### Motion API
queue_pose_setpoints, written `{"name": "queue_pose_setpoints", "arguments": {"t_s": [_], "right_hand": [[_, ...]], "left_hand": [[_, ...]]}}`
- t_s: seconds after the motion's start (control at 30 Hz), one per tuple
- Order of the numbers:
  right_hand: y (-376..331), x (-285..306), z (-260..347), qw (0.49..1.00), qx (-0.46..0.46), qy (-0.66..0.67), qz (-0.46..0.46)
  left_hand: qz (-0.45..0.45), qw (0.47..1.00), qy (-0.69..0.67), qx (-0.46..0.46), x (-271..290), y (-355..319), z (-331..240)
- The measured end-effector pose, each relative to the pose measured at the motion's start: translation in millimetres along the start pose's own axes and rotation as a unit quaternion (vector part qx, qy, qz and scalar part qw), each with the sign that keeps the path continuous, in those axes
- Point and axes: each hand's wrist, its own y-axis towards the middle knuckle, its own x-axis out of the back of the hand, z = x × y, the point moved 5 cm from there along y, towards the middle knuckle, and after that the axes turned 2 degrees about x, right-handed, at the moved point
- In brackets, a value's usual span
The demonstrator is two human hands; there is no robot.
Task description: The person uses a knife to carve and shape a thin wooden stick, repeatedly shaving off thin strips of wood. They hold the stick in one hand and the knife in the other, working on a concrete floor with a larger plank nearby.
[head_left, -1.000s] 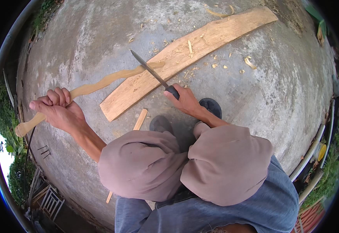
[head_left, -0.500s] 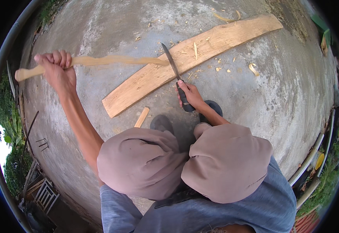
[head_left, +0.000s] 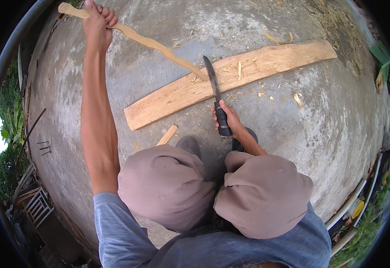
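Observation:
My left hand (head_left: 99,23) is closed round the upper end of a long, wavy, light wooden stick (head_left: 152,43), held out at the far left. The stick slants down to the right, its lower end at the thick wooden plank (head_left: 177,96) lying on the ground. In my right hand (head_left: 230,118), closed on the black handle, is a large knife (head_left: 213,78). Its dark blade points away from me, crosses over the plank and is right beside the stick's lower end; whether they touch I cannot tell.
Wood shavings (head_left: 239,70) lie on the plank and around it. A small wood offcut (head_left: 167,135) is in front of my left knee. Concrete ground (head_left: 338,125) spreads all round. White pipes (head_left: 347,205) run along the right edge, and a white slatted frame (head_left: 38,207) stands at the lower left.
My left hand has moved farther away and a little right, swinging the stick from nearly level to a steep slant. The knife has turned slightly more upright. The whole view has shifted a little.

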Motion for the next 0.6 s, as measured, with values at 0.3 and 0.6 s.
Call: {"name": "queue_pose_setpoints", "arguments": {"t_s": [0.3, 0.6], "right_hand": [[-2.7, 0.2, 5.7, 0.996, -0.038, 0.073, 0.042], [-9.3, -9.4, 13.8, 0.999, -0.028, 0.027, 0.002]], "left_hand": [[0.001, 0.993, 0.115, -0.029, -63.9, -42.7, -48.9], [-0.086, 0.984, 0.033, -0.151, -34.4, -32.4, -22.4]]}}
